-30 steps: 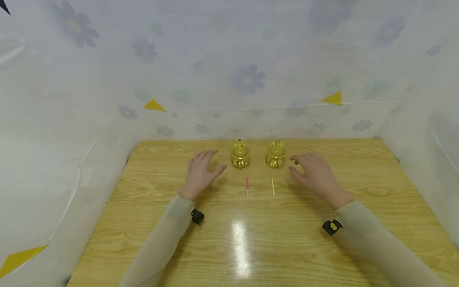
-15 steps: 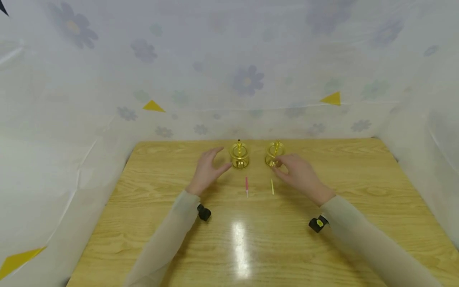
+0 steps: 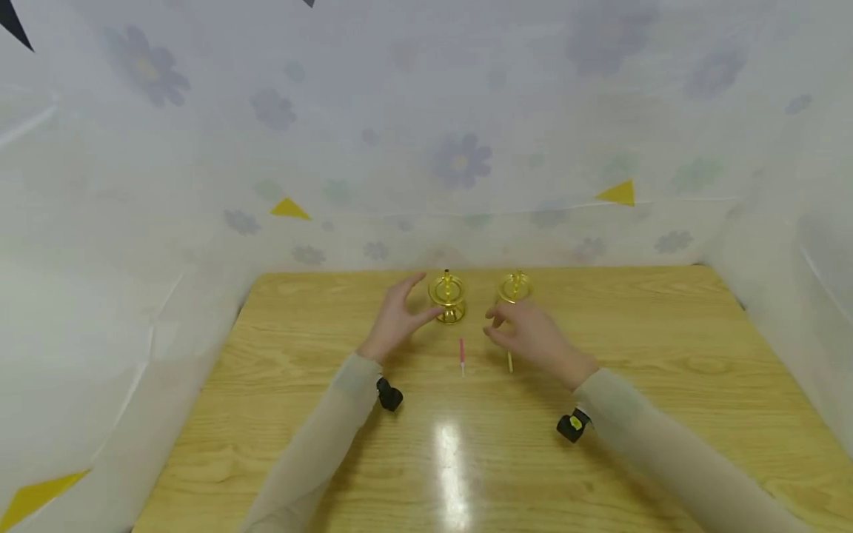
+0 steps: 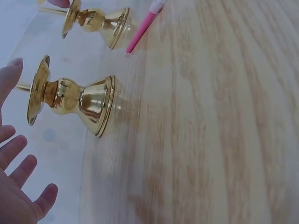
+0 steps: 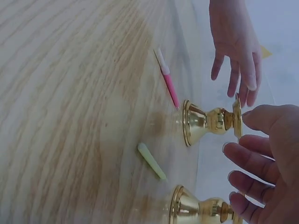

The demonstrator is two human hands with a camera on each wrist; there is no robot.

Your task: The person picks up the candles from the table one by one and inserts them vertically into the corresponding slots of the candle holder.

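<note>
left hand (image 3: 397, 320): fingers spread, nothing held, beside left brass candlestick (image 3: 447, 296)
right hand (image 3: 529, 337): fingers loosely open, nothing held, near right brass candlestick (image 3: 514, 286)
bench (image 3: 666, 355): pink candle (image 3: 461, 354), yellow candle (image 3: 509, 362)

Both candle holders, the left (image 3: 447, 296) and the right (image 3: 514, 286), look like polished brass-coloured metal, glossy and mirror-smooth. The surface (image 3: 666, 385) is pale wood-grain with a sheen that catches a light streak. The pink candle (image 3: 461, 353) and yellow candle (image 5: 151, 161) look waxy and matt.
</note>
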